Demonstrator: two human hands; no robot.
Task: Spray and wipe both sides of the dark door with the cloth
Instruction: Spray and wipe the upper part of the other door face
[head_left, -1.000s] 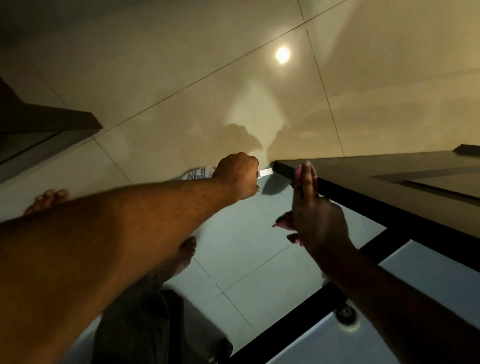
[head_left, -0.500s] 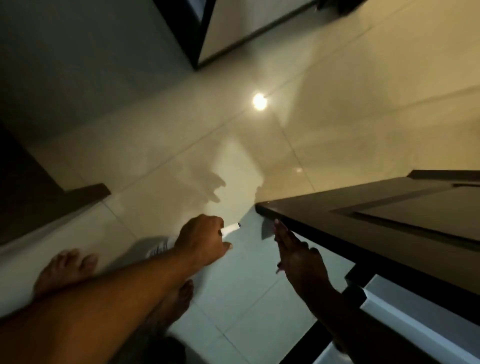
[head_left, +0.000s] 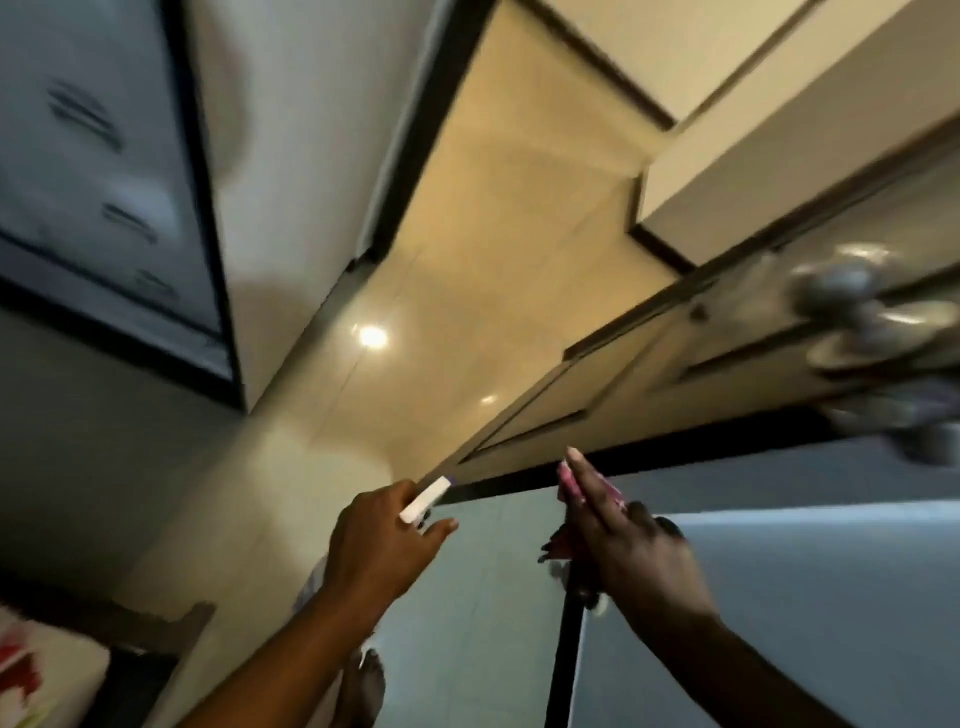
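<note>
The dark door (head_left: 649, 374) runs from the lower middle out to the right, seen along its edge, with a blurred metal knob (head_left: 862, 322) at the far right. My left hand (head_left: 382, 540) grips the white spray bottle (head_left: 428, 498), whose nozzle points at the door's near edge. My right hand (head_left: 618, 530) has straight fingers and presses the pink cloth (head_left: 569, 480) flat against the door's edge. Most of the cloth is hidden behind the hand.
A shiny beige tiled floor (head_left: 467, 270) stretches ahead into a hallway. A dark-framed panel (head_left: 104, 208) stands at the left, a pale wall (head_left: 779, 597) at lower right. A bare foot (head_left: 366, 686) shows below my left arm.
The view has swung upward, showing the hallway and the door knob. Both hands have risen along the door's edge, the right one keeping the cloth on it.
</note>
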